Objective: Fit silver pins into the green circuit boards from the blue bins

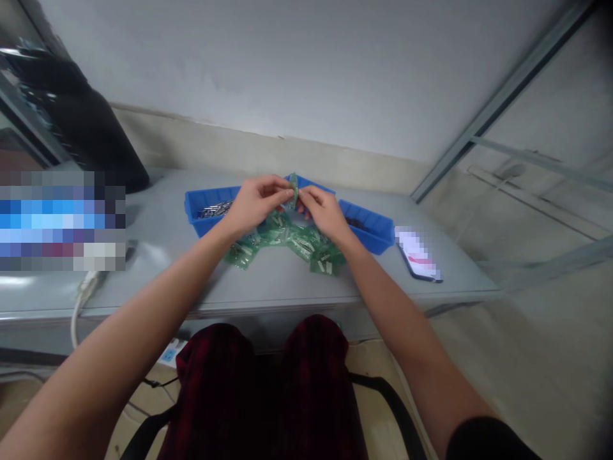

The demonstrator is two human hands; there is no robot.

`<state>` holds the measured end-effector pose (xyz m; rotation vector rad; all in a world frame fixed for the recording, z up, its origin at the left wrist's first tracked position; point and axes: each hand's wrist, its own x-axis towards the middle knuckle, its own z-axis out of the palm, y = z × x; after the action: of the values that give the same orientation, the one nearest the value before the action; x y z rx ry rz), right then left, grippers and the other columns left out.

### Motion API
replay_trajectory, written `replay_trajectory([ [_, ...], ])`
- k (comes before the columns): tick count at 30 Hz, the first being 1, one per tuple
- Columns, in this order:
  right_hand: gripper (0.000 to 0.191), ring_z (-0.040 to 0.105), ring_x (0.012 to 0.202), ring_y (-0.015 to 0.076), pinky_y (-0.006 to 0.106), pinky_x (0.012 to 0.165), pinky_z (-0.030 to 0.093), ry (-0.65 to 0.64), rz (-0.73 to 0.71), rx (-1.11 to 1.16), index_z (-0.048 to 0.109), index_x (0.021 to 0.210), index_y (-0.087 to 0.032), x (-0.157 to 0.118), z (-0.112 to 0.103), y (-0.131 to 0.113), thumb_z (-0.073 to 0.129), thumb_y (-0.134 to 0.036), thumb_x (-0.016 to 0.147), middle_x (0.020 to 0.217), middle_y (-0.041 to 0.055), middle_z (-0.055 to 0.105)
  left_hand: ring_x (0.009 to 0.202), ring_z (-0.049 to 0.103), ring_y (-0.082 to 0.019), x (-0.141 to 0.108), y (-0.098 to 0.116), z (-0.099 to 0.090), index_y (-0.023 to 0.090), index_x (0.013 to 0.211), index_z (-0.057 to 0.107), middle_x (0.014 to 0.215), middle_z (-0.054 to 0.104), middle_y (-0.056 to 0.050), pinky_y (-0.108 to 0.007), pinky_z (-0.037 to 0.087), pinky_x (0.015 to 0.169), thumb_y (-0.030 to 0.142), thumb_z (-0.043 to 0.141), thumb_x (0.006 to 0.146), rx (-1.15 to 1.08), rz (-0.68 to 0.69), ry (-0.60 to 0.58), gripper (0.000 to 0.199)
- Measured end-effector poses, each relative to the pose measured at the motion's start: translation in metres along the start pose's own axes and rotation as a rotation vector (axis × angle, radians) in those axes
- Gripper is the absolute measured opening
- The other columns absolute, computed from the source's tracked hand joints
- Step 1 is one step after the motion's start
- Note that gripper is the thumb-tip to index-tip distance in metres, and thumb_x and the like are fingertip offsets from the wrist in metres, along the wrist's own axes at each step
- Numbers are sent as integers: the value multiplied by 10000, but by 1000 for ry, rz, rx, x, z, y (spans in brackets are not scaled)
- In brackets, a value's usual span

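On the gray table (pixel 282 287), a green bag (pixel 294 185) is being held up at the far middle. It is being pinched from the left by the left hand (pixel 261 201) and from the right by the right hand (pixel 326 207), the fingers of both being kept nearly closed. Metal pieces (pixel 214 209) are being held in the left blue bin (pixel 204 227), dark pieces (pixel 357 223) in the right blue bin (pixel 371 239); the middle blue bin (pixel 316 184) is being partly hidden, its contents unclear. Nearer, filled green packets (pixel 304 244) are being supported by the table.
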<state>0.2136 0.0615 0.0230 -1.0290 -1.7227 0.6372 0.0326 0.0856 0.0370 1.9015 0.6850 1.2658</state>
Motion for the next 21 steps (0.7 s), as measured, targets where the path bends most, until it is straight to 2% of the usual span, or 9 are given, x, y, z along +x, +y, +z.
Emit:
replay_trajectory([
  [3, 457, 633, 759, 143, 241, 571, 512, -31, -4, 66, 628, 871, -219, 0, 0, -3, 467, -646, 896, 827, 23, 643, 799, 660, -175, 0, 0, -2, 147, 941, 693, 867, 711, -64, -253, 534, 657, 496, 676, 812, 11, 12, 5, 372],
  [8, 420, 614, 685, 146, 267, 565, 538, 13, 1, 14, 625, 820, -224, -1, 1, -1, 630, -643, 794, 722, -4, 616, 898, 658, -189, -2, 4, -2, 152, 952, 699, 960, 720, -79, -255, 531, 738, 541, 537, 913, 77, 8, -122, 423],
  [12, 463, 654, 726, 167, 282, 590, 548, 73, 15, 87, 627, 870, -218, 2, -1, 2, 630, -671, 774, 767, 14, 655, 853, 661, -176, -1, 2, -2, 171, 1056, 649, 981, 694, -69, -248, 535, 680, 462, 601, 885, 83, -17, 43, 340],
  [14, 475, 667, 762, 171, 280, 599, 549, 92, 9, 124, 623, 916, -226, 4, -3, 3, 633, -677, 767, 825, 21, 669, 814, 662, -167, 1, 0, -3, 187, 1112, 620, 946, 687, -57, -243, 532, 648, 417, 628, 864, 68, -42, 74, 338],
  [18, 446, 665, 770, 165, 276, 595, 540, 89, -5, 135, 607, 946, -239, 5, -4, 4, 647, -648, 772, 899, 20, 673, 721, 646, -161, 2, -3, -4, 165, 956, 655, 766, 664, -33, -249, 516, 623, 389, 645, 833, 46, -51, 9, 255],
  [21, 379, 633, 738, 154, 272, 600, 518, 97, -21, 46, 599, 890, -230, 3, -4, 3, 622, -600, 814, 837, 7, 651, 649, 607, -141, 2, -3, -4, 157, 837, 661, 701, 639, -21, -250, 495, 605, 383, 651, 818, 81, -26, 3, 227],
])
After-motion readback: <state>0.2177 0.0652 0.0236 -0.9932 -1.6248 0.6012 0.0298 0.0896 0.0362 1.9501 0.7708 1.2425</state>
